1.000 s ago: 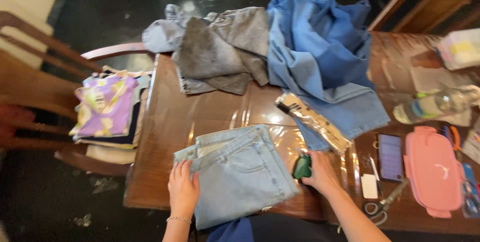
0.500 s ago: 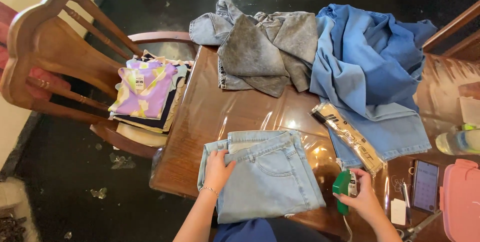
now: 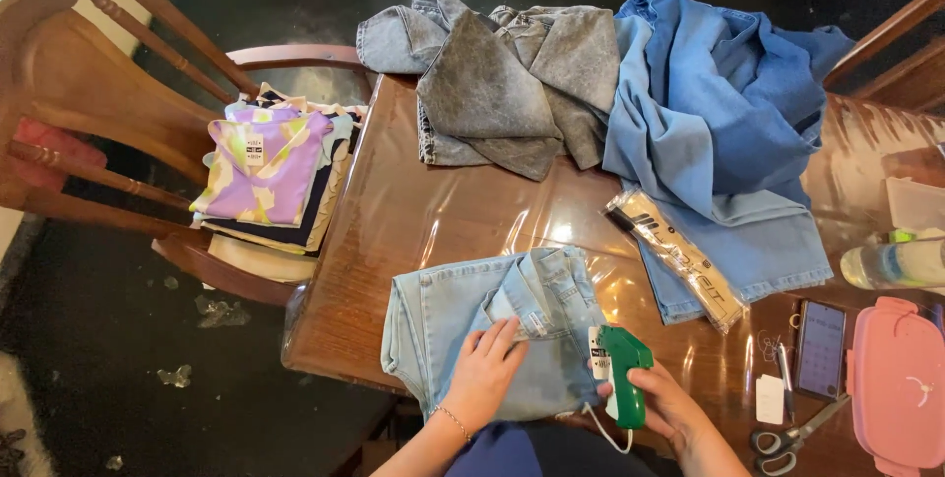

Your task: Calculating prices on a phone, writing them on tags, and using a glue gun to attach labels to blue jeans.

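Since before, jeans (image 3: 463,315) waistband folded back.

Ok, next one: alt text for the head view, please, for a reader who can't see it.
A person's left hand presses on folded light-blue jeans at the near edge of a wooden table, while the right hand holds a green tagging gun against them. Grey and blue denim is heaped behind; folded colourful clothes sit stacked on a chair to the left.
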